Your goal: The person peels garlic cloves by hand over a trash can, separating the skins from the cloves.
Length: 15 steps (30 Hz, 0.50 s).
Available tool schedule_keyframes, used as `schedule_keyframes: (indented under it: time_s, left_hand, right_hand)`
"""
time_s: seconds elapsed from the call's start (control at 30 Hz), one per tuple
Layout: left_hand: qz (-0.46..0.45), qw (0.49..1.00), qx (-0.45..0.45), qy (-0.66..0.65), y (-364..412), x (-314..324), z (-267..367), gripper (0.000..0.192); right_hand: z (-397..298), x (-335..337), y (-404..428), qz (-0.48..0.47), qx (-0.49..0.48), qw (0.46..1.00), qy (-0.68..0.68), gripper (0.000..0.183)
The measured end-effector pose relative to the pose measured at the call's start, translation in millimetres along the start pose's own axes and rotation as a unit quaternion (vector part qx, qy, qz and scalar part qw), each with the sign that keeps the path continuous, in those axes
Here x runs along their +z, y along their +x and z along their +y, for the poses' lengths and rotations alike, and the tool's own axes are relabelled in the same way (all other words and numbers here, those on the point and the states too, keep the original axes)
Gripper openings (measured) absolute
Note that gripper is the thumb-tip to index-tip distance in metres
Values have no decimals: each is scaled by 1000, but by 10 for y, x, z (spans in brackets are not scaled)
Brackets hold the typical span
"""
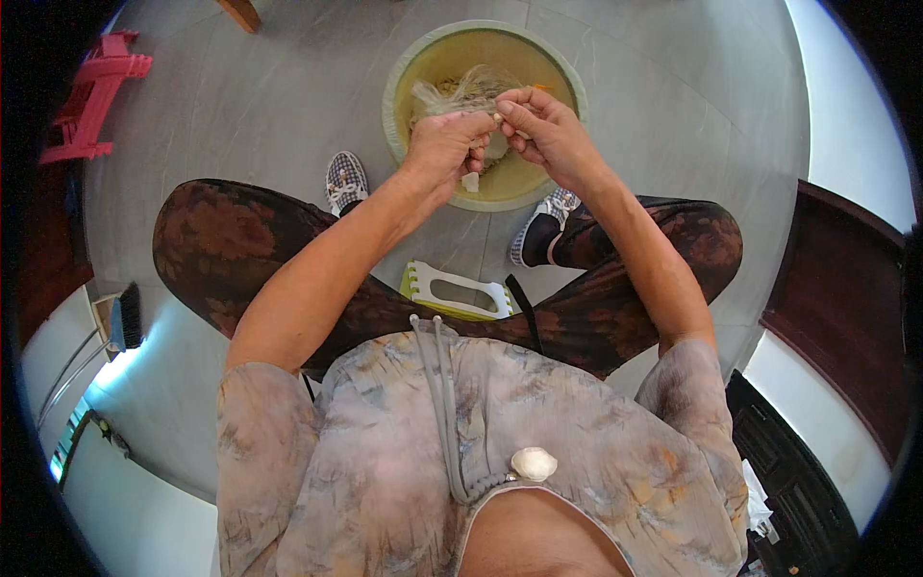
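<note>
Both of my hands meet above a round, lined basin [395,137] on the floor. My left hand [451,141] has its thumb and fingers closed at a small pale piece [497,117], too small to name. From the other side, my right hand [533,126] pinches at the same piece with thumb and forefinger. Crumpled clear plastic [433,97] lies in the basin behind the hands, with brownish matter around it. A small whitish scrap [470,182] is just below my left hand. An orange bit [542,88] shows beyond my right hand.
A white and green plastic step stool [461,288] is beneath me, between my legs. My shoes [346,180] flank the near side of the basin. A pink plastic stool [94,101] lies at the far left, and a brush [130,317] with dark bristles is at the left wall.
</note>
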<state>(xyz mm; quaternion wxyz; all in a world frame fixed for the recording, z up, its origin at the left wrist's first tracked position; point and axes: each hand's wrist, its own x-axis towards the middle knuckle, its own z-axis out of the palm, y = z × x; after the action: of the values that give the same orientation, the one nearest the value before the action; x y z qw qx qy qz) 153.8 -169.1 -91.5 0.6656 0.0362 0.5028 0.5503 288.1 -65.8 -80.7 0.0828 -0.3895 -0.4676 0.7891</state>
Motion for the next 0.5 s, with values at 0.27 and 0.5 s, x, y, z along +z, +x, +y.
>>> schedule_keyframes:
  time_s: [0.27, 0.5]
  left_hand:
    - [25, 999, 29, 4, 0, -3, -22, 16]
    - [32, 998, 46, 11, 40, -13, -34, 16]
  right_hand:
    - [45, -38, 41, 63, -113, 949, -287, 25]
    - [60, -30, 38, 24, -44, 983, -179, 22]
